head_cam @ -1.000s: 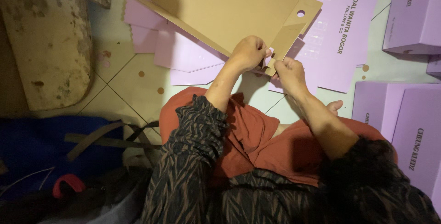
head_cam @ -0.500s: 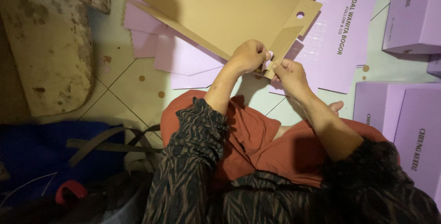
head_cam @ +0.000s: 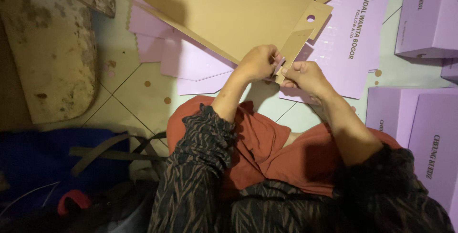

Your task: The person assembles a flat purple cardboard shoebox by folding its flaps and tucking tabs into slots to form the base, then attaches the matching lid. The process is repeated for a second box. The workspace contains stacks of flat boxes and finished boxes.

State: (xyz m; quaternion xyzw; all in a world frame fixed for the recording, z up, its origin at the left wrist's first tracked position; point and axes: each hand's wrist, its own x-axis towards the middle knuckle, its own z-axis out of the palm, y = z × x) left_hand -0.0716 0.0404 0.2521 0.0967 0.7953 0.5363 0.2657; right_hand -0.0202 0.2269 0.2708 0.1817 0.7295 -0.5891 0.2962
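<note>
A flat brown cardboard box blank [head_cam: 238, 8] tilts up in front of me, its long side flap [head_cam: 300, 35] with a round hole hanging toward my hands. My left hand [head_cam: 257, 63] is closed on the lower edge of the blank beside that flap. My right hand [head_cam: 305, 75] pinches the bottom end of the flap between thumb and fingers. The two hands nearly touch. Both rest above my lap, covered in orange-red cloth [head_cam: 267, 147].
Flat lilac box blanks [head_cam: 348, 47] lie on the tiled floor [head_cam: 138, 94] under the cardboard. Folded lilac boxes [head_cam: 429, 18] stand at the right edge and lower right [head_cam: 420, 128]. A stained pale board [head_cam: 52, 56] leans at the left, blue fabric with straps [head_cam: 57, 166] below it.
The view has shifted slightly. Both hands stay on the cardboard flap, with only small finger movement at its lower end.
</note>
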